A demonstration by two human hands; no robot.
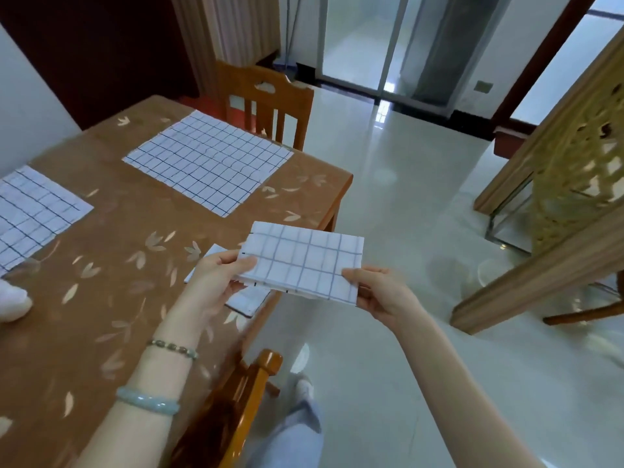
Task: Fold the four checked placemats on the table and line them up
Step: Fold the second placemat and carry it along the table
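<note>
Head view. The left hand (219, 278) and right hand (381, 295) hold 1 held placemat (304, 261), folded to a small rectangle, in the air just past the near corner of the bench (118, 231). The left hand pinches its left short edge, thumb on top. The right hand pinches its near right corner, thumb on top and fingers curled under. The mat hangs level between the 2 hands, touching nothing else.

Directly below the left hand, a laid placemat (248, 300), also folded, rests on the bench, largely hidden by that hand. Well beyond both hands lies a far placemat (209, 160), flat and unfolded. Far to the left of the left hand lies a left placemat (30, 211), also flat and cut by the frame edge.

Judged step: 2 of 4 mats are folded, and the held one awaits placing. The next move calls for lowering it onto the bench beside the laid placemat, edges squared, without overhanging the bench edge.

Surroundings: a near chair (250, 383) stands under the forearms and may crowd the reach. A far chair (266, 106) stands behind the far placemat. A carved screen (574, 180) stands well right of the right hand. A blurred white object (10, 298) at the left edge cannot be identified.
</note>
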